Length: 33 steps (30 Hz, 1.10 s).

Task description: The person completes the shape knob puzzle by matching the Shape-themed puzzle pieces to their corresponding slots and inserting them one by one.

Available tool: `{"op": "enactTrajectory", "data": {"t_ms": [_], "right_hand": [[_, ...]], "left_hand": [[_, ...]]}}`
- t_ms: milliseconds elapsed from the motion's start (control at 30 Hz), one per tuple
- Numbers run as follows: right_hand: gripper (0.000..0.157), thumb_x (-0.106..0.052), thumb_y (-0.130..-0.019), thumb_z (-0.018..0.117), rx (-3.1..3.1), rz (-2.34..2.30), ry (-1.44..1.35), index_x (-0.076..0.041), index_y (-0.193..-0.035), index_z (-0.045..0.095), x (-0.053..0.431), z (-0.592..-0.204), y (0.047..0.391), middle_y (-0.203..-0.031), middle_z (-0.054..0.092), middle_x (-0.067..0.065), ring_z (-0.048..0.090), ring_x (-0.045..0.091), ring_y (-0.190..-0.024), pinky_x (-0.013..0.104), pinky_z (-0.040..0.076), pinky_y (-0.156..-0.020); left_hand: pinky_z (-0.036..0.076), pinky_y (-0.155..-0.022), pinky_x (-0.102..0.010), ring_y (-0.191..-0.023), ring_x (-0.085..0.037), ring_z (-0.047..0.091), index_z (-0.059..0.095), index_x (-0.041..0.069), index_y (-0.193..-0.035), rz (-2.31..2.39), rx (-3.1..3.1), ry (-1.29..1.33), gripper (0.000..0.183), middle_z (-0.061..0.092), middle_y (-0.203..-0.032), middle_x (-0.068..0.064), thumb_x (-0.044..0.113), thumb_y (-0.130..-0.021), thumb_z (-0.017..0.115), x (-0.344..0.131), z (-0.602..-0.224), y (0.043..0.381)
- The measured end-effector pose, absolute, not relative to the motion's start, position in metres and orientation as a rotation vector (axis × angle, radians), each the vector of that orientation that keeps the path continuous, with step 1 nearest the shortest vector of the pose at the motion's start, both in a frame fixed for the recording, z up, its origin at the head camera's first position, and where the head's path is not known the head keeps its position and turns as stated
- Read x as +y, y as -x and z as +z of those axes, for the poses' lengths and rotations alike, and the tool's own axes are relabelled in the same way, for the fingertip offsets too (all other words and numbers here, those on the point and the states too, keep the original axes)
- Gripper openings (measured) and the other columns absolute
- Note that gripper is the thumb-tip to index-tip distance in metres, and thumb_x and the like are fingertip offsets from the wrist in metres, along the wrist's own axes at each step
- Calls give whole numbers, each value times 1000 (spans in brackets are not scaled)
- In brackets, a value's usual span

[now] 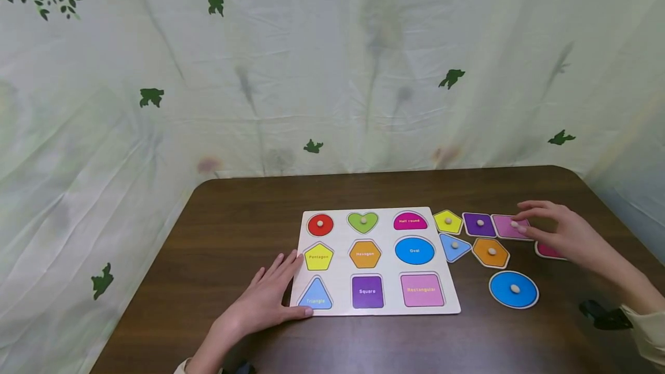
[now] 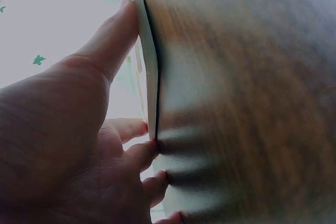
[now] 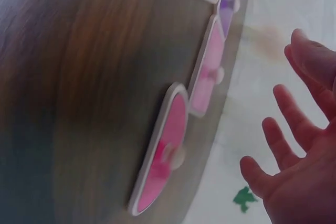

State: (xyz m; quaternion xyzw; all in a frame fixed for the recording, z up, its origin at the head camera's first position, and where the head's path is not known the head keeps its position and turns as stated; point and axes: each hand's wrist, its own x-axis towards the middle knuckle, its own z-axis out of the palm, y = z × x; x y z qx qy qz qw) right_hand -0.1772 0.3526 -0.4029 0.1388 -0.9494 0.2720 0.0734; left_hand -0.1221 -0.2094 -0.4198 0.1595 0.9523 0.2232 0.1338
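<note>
A white shape puzzle board (image 1: 340,258) lies on the table, with a knobbed red circle (image 1: 314,229) and green heart (image 1: 355,223) in its top row. My left hand (image 1: 265,293) rests at its near left corner, thumb on the front edge, fingers along the left side. In the left wrist view the thumb presses the board's edge (image 2: 151,72). My right hand (image 1: 563,227) hovers over the loose pieces, fingers spread and holding nothing. Below it lie the pink rectangle (image 1: 503,223) and the magenta half round (image 3: 157,166), which the hand partly hides in the head view.
Right of the board lie a yellow pentagon (image 1: 441,224), purple square (image 1: 471,221), blue triangle (image 1: 452,251), orange hexagon (image 1: 485,247) and blue oval (image 1: 504,296), all knobbed. The brown table (image 1: 234,218) ends at a white leaf-patterned curtain (image 1: 332,74).
</note>
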Motion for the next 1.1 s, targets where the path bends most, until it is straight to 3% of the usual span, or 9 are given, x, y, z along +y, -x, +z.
{"op": "enactTrajectory", "data": {"t_ms": [400,800,1100], "right_hand": [[29,-18,-85,78,-2912,786,-286,-1,-107,71,378,-415,175,-131,49,32,36,55,-119,75,34,-83],[26,-11,-83,79,-2960,747,-269,2,-104,72,402,-431,171,-129,45,37,35,57,-114,77,33,-82],[33,-21,-85,78,-3024,707,-231,3,-107,71,416,-438,171,-128,42,39,32,59,-113,77,33,-82]], "left_hand": [[9,-112,-65,-149,-34,11,29,15,-156,663,2756,-463,106,21,-162,-5,63,-74,76,-209,-419,122],[10,-112,-66,-148,-34,12,29,14,-156,655,2766,-479,106,21,-162,-6,64,-74,75,-210,-420,122],[10,-112,-66,-148,-35,12,30,13,-156,671,2769,-488,106,22,-162,-6,63,-74,75,-210,-420,121]]}}
